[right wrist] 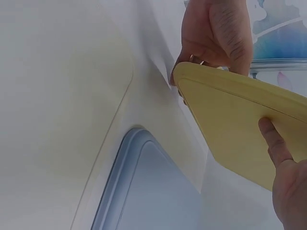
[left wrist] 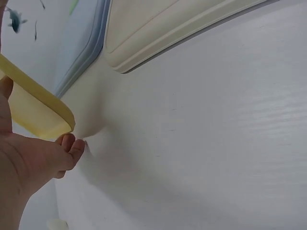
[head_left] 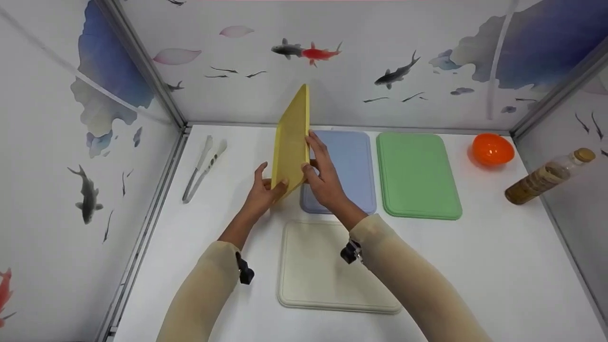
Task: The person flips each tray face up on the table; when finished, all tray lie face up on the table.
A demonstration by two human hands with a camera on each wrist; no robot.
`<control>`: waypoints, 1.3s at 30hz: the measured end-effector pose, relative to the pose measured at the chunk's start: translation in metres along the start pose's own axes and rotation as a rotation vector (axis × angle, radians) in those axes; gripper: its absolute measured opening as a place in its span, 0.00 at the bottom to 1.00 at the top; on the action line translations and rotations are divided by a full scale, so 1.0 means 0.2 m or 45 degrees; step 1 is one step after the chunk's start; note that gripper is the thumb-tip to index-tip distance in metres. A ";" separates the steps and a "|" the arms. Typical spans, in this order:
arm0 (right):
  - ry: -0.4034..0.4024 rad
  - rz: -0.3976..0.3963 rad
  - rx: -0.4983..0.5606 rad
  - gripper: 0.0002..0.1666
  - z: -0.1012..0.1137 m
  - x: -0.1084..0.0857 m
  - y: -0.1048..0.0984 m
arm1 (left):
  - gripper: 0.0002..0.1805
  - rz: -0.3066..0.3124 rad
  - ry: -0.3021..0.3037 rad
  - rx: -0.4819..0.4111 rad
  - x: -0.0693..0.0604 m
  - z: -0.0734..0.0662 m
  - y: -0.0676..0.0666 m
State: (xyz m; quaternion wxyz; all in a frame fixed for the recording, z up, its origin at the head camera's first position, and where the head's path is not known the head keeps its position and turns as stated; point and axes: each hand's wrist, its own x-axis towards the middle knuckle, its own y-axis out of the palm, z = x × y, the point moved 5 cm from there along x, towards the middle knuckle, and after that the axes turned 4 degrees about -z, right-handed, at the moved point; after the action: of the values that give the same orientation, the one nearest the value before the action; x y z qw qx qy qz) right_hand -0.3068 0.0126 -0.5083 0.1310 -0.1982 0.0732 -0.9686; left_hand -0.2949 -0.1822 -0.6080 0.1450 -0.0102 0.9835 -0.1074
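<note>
A yellow board (head_left: 292,142) is held up on edge, tilted, above the counter (head_left: 503,266) just left of the blue board (head_left: 344,166), its far end rising past it. The left hand (head_left: 262,194) pinches the yellow board's near lower corner, thumb laid on its face; that grip has closed to about the board's thickness, left of the blue board. The right hand (head_left: 327,178) hangs over the blue board's left half and holds the yellow board's right edge, its grip likewise narrowed around the board, with fingers reaching higher up than the thumb. A cream board (head_left: 323,270) lies flat on the near side of the blue board, partly under the right sleeve (head_left: 408,270). A green board (head_left: 420,175) lies just right of the blue board; farther right are an orange bowl (head_left: 493,149) and a corked bottle (head_left: 546,183). Tongs (head_left: 204,168) lie well left of the blue board, their arms slightly apart.
</note>
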 end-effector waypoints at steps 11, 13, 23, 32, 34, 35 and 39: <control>-0.024 0.129 -0.125 0.43 -0.03 0.00 0.01 | 0.61 -0.183 0.070 0.095 -0.02 0.00 -0.16; -0.014 0.158 -0.182 0.42 -0.04 0.00 0.00 | 0.59 -0.233 0.080 0.147 -0.02 0.00 -0.20; 0.102 0.262 -0.305 0.43 -0.14 -0.03 0.01 | 0.56 -0.386 0.193 0.383 -0.06 0.00 -0.36; 0.203 0.299 -0.431 0.54 -0.24 -0.07 0.07 | 0.60 -0.541 0.269 0.643 -0.09 -0.01 -0.40; 0.236 0.296 -0.449 0.58 -0.25 -0.08 0.09 | 0.60 -0.569 0.289 0.681 -0.09 -0.02 -0.41; 0.253 0.293 -0.452 0.61 -0.26 -0.08 0.10 | 0.60 -0.576 0.296 0.691 -0.10 -0.03 -0.42; 0.282 0.271 -0.471 0.67 -0.28 -0.08 0.14 | 0.61 -0.564 0.285 0.682 -0.10 -0.03 -0.43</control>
State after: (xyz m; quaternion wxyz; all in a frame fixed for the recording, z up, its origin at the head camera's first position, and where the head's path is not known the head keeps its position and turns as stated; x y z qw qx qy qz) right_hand -0.3089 -0.0040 -0.5713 0.1850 -0.1027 0.2836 -0.9353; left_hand -0.2781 -0.2644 -0.5773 0.0070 -0.1728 0.9042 -0.3905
